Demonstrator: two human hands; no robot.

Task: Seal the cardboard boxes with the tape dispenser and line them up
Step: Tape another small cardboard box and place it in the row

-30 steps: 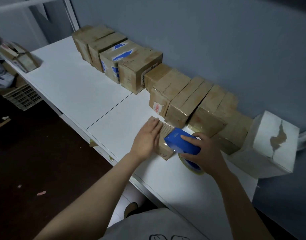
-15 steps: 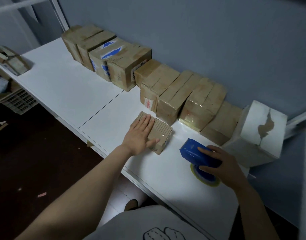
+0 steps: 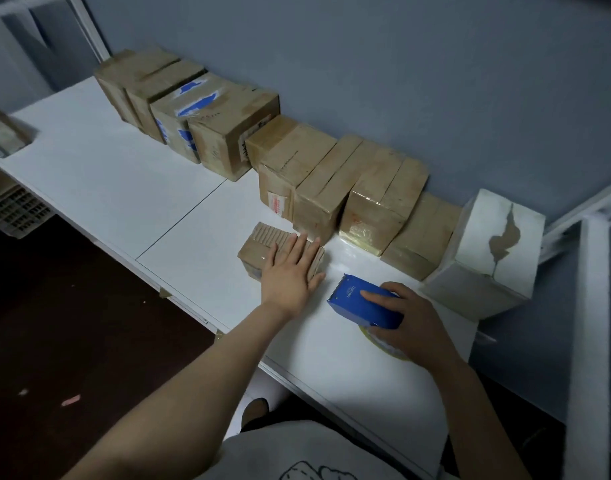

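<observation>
A small flat cardboard box point(image 3: 262, 242) lies on the white table point(image 3: 117, 181), in front of the row. My left hand point(image 3: 290, 275) rests flat on its top with straight fingers. To its right, my right hand point(image 3: 406, 323) grips the blue tape dispenser point(image 3: 357, 301), whose toothed edge points toward the small box. The tape roll point(image 3: 383, 342) under the dispenser touches the table. Several taped cardboard boxes point(image 3: 376, 199) stand in a row along the grey wall.
A white box with a torn face point(image 3: 487, 251) ends the row at the right, near the table's corner. Another carton point(image 3: 2, 133) sits at the far left edge. A plastic crate point(image 3: 16, 209) stands on the dark floor below.
My right hand pulled the dispenser off the small box, to the right, and down onto the table. My left hand stayed flat on the box.
</observation>
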